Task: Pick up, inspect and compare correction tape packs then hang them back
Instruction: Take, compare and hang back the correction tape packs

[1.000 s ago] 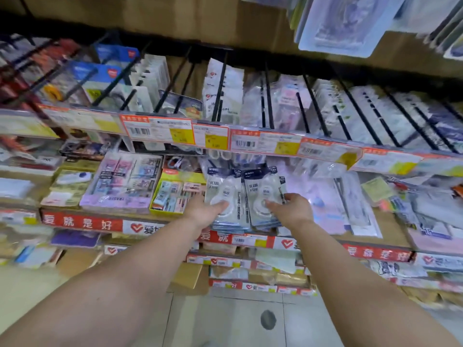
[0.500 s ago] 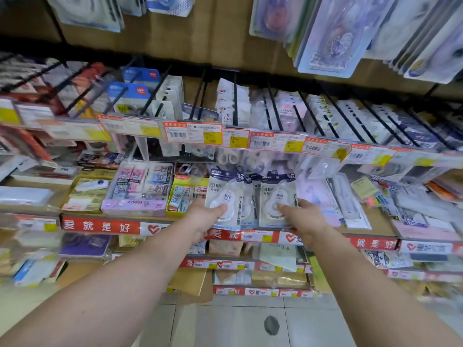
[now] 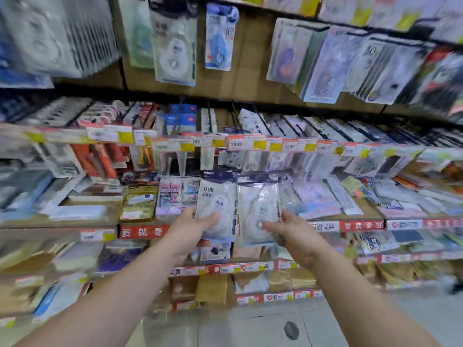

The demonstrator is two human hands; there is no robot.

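Comparing packs: my left hand (image 3: 193, 225) gripped one correction tape pack (image 3: 216, 204), right hand (image 3: 292, 232) another (image 3: 258, 209); rehanging on hooks judged next.

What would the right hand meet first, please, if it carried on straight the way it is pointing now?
The right hand points up and to the left while gripping the right correction tape pack. Going on, that pack would probably first reach the left correction tape pack, held by the left hand; depth is unclear in this blurred view.
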